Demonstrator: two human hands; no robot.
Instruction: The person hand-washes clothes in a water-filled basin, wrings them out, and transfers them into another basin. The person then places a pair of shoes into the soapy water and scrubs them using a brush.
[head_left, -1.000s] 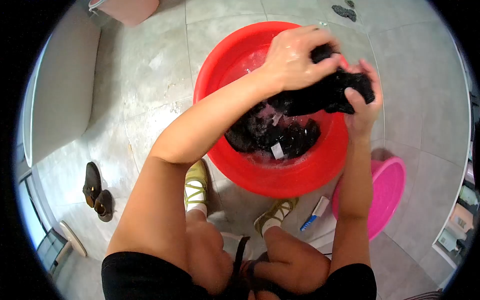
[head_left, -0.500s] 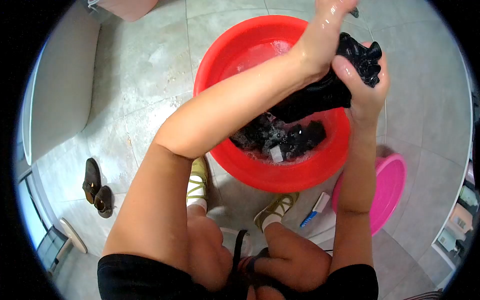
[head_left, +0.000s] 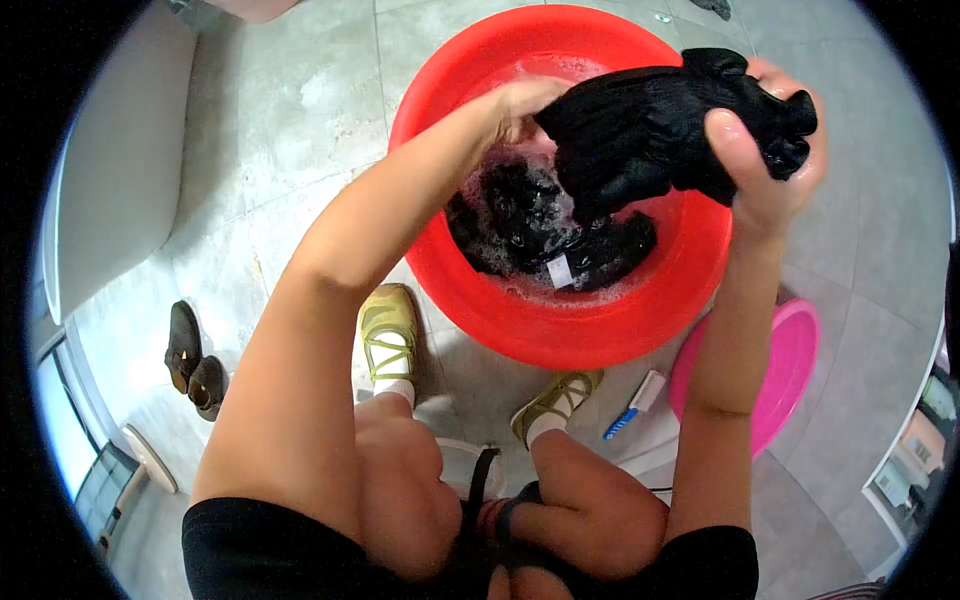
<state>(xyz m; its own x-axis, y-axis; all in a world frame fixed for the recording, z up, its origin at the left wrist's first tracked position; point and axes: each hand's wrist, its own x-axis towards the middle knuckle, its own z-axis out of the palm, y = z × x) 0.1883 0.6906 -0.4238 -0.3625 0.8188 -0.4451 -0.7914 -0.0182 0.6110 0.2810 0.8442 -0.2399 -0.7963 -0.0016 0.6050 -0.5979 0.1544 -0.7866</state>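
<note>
My right hand [head_left: 775, 150] is wrapped round the bunched end of a wet black cloth [head_left: 650, 130], thumb on top, above the right side of a red basin [head_left: 560, 345]. The cloth hangs out to the left over the basin. My left hand [head_left: 530, 108] is at the cloth's left end, its fingers partly hidden behind or below it, so its hold cannot be made out. Under the cloth, more black fabric [head_left: 520, 215] with a small white tag [head_left: 560, 270] lies in sudsy water in the basin.
A pink basin [head_left: 790, 375] stands at the lower right, beside a blue-and-white brush [head_left: 635, 405]. Dark shoes [head_left: 184, 345] lie on the tiled floor at left. A white tub [head_left: 120, 160] is at upper left, a shelf with items [head_left: 915, 450] at far right.
My left hand has come down and left from above the cloth to its left end. My right hand has moved slightly right with the cloth, which now spreads wider over the basin.
</note>
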